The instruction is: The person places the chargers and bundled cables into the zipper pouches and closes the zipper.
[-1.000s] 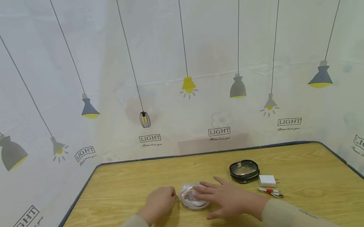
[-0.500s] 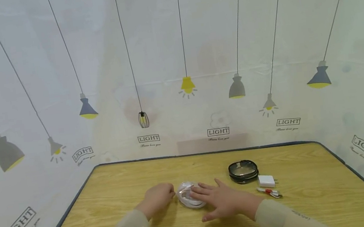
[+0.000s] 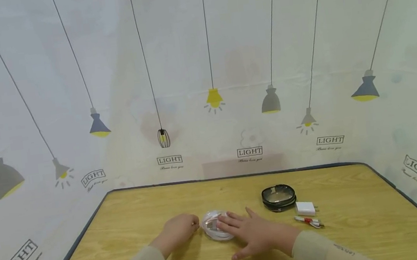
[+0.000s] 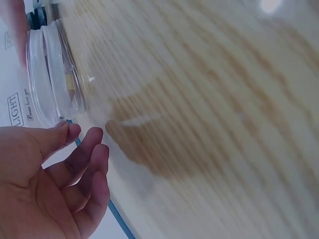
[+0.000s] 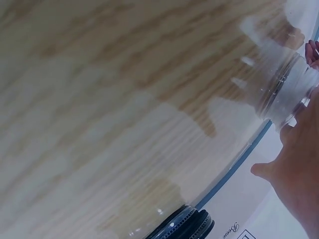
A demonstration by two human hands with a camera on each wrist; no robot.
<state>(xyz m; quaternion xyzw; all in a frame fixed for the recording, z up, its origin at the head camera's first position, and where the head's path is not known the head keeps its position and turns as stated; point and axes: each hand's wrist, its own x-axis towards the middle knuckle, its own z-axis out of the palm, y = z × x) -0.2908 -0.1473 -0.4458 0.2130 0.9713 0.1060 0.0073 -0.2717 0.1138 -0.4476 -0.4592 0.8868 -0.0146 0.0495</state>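
A small round clear pouch with a white zip band lies on the table, something coiled and white inside it. My right hand rests straight, spread fingers on its right side and covers part of it. On the other side, my left hand is at the pouch's edge. In the left wrist view its thumb and index finger meet at the zip band, pinching what looks like the zip pull, mostly hidden by the fingertips. The other fingers are loosely curled.
To the right and farther back lies a black-edged clear pouch. Beside it are a white charger plug and a short bundle of red and white cable. The wood-pattern table ends at a wall cloth printed with lamps.
Both hands and the white-banded pouch have shifted slightly left. The right hand stays spread on the pouch, the left stays at its edge. The black-edged pouch, plug and cable have not moved.
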